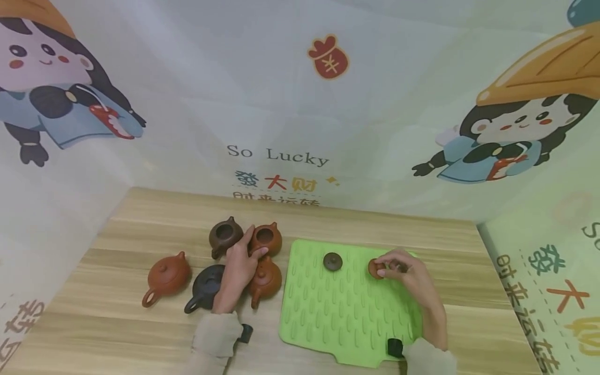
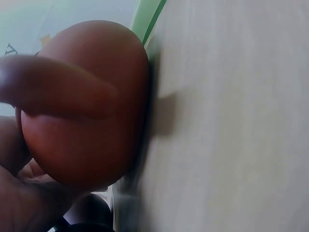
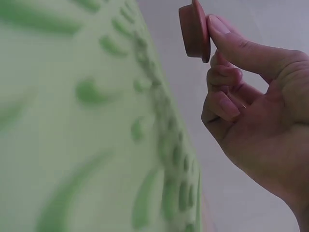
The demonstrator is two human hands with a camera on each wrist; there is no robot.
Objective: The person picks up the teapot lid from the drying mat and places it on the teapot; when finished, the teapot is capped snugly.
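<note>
My right hand (image 1: 407, 268) pinches a small reddish-brown teapot lid (image 1: 375, 269) by its top, over the right part of the green mat (image 1: 347, 317). In the right wrist view, the lid (image 3: 191, 36) is held on edge between thumb and fingers, off the mat surface. My left hand (image 1: 239, 265) grips a lidless orange-brown teapot (image 1: 273, 245), thumb in front and a finger along its left side. Its round mouth faces up. Close in front stands a lidded reddish teapot (image 1: 266, 280). A reddish pot body (image 2: 91, 150) fills much of the left wrist view, partly hiding that hand.
A dark brown lid (image 1: 333, 262) lies on the mat. Left of the left hand stand a lidless dark brown teapot (image 1: 220, 240), a black teapot (image 1: 206, 284) partly covered by the forearm, and a lidded reddish teapot (image 1: 169, 276). A printed cloth (image 1: 281, 104) hangs behind the wooden table.
</note>
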